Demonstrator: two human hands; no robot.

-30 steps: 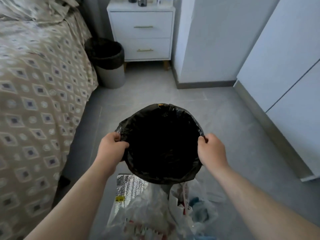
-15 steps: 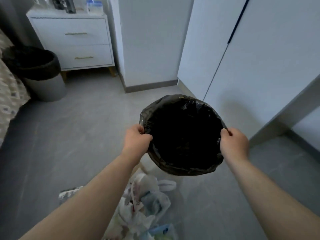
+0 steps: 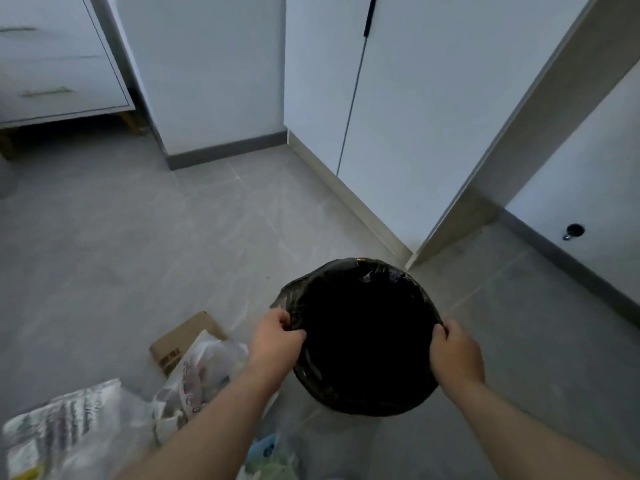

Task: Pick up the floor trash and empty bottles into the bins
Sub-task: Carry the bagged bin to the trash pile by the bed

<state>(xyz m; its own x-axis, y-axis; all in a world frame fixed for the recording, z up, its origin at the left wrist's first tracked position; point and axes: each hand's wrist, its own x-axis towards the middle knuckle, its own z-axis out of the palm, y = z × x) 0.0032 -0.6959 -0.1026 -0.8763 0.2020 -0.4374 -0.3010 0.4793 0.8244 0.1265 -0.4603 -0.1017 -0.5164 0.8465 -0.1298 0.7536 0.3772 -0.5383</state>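
Observation:
A round bin lined with a black plastic bag point(image 3: 360, 271) is held above the grey floor, its dark inside facing me. My left hand point(image 3: 275, 344) grips the bin's left rim and my right hand point(image 3: 455, 355) grips its right rim. Floor trash lies at the lower left: a flattened cardboard piece point(image 3: 180, 336), a crumpled white plastic bag point(image 3: 204, 365), a silvery foil wrapper point(image 3: 65, 427) and a bluish-green packet point(image 3: 273, 455) under my left forearm.
A white nightstand point(image 3: 55, 64) stands at the upper left. White wardrobe doors point(image 3: 415, 98) and a wall corner point(image 3: 221, 154) close the far side. A door frame point(image 3: 512, 140) runs at the right, with a door stopper point(image 3: 573, 232) low on the wall.
The view has swung to the right and the bin has moved right with both hands still on its rim. The bed and the second bin have left the view.

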